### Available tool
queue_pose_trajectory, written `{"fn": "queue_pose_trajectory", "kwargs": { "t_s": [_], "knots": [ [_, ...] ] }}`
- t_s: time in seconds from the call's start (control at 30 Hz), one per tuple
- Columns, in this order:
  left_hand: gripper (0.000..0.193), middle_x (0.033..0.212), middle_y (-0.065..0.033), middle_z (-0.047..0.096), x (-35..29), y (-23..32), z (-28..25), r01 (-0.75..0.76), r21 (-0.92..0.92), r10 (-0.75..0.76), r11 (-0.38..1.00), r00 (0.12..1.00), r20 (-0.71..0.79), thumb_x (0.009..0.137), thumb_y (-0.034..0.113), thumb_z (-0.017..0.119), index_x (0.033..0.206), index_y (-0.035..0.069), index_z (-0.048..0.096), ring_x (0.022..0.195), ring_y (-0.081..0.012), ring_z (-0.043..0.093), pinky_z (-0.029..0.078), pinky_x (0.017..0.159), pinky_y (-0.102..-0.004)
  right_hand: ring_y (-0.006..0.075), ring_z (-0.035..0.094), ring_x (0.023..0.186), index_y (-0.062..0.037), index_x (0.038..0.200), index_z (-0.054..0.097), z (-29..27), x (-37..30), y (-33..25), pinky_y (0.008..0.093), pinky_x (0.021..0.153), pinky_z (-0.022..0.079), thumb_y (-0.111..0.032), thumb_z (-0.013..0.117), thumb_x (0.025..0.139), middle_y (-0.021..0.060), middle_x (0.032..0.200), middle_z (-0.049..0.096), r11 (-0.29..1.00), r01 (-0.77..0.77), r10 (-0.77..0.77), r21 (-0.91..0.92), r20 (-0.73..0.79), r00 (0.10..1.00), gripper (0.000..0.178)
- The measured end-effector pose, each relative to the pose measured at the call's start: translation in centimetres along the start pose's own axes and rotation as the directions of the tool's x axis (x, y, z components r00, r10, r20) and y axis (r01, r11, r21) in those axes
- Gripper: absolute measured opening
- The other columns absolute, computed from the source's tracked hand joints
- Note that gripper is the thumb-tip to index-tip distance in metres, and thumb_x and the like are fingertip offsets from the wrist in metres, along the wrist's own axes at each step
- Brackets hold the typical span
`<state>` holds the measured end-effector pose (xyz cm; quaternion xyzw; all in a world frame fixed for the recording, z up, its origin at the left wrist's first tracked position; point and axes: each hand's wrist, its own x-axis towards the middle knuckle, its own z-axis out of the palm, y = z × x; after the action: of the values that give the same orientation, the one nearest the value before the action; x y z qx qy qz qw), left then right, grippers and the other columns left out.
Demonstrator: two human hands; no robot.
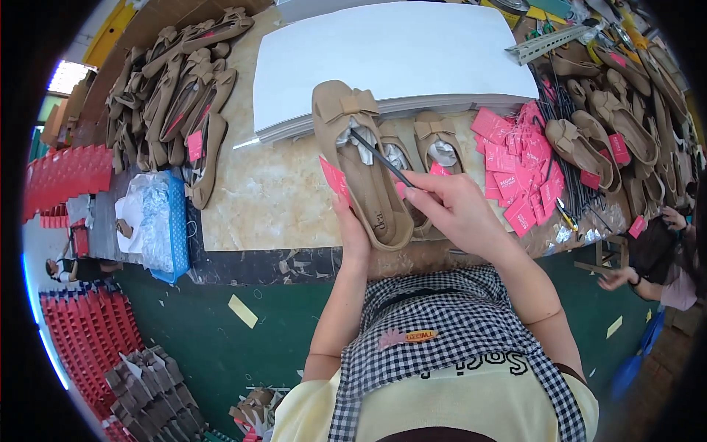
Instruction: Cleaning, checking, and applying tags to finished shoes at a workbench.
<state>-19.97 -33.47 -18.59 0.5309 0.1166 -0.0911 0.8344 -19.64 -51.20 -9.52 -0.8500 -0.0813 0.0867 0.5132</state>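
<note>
A beige flat shoe [362, 183] with a bow on its toe is tilted up over the table, gripped near the heel by my left hand [354, 234]. A pink tag [333, 177] hangs at its left side by my fingers. My right hand [458, 215] pinches a thin dark stick [381, 158], whose far end reaches into the toe beside crumpled pale paper [358, 138]. Just right of it lie two more beige shoes, one partly hidden behind the held shoe, the other [436, 127] with paper in its toe.
White sheets [390, 51] are stacked at the back. Pink tags [523, 173] and dark sticks [573, 193] lie to the right, beside many shoes [622, 121]. More shoes [177, 96] pile up on the left, near a blue basket [177, 225]. Another person's hand [618, 278] shows at far right.
</note>
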Motion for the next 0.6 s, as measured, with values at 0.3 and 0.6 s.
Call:
{"fn": "queue_pose_trajectory", "kwargs": {
  "t_s": [0.3,0.6],
  "knots": [
    [0.089,0.149,-0.0095,0.036,-1.6,-2.8,2.0,-0.113,0.101,0.123,0.988,0.988,-0.094,0.092,0.075,0.016,0.15,0.008,0.027,0.136,-0.0242,0.036,0.029,0.113,-0.0374,0.0266,0.058,0.047,-0.0021,0.11,0.066,4.0,1.7,-0.3,0.0387,0.046,0.044,-0.017,0.059,0.089,0.0113,0.055,0.057,0.913,0.272,-0.374,-0.304,-0.355,0.857,0.026],
    [0.094,0.123,-0.0152,0.057,-0.1,-0.3,-5.2,0.109,0.041,-0.103,0.993,0.984,-0.143,0.081,0.072,0.053,0.149,0.012,0.026,0.08,-0.0248,0.065,0.055,0.066,-0.039,0.0334,0.063,0.096,-0.0043,0.123,0.059,-4.2,-1.5,7.9,0.0394,0.085,0.05,-0.002,0.053,0.085,0.0187,0.102,0.065,0.934,0.278,-0.327,-0.224,-0.225,0.918,0.038]
  ]
}}
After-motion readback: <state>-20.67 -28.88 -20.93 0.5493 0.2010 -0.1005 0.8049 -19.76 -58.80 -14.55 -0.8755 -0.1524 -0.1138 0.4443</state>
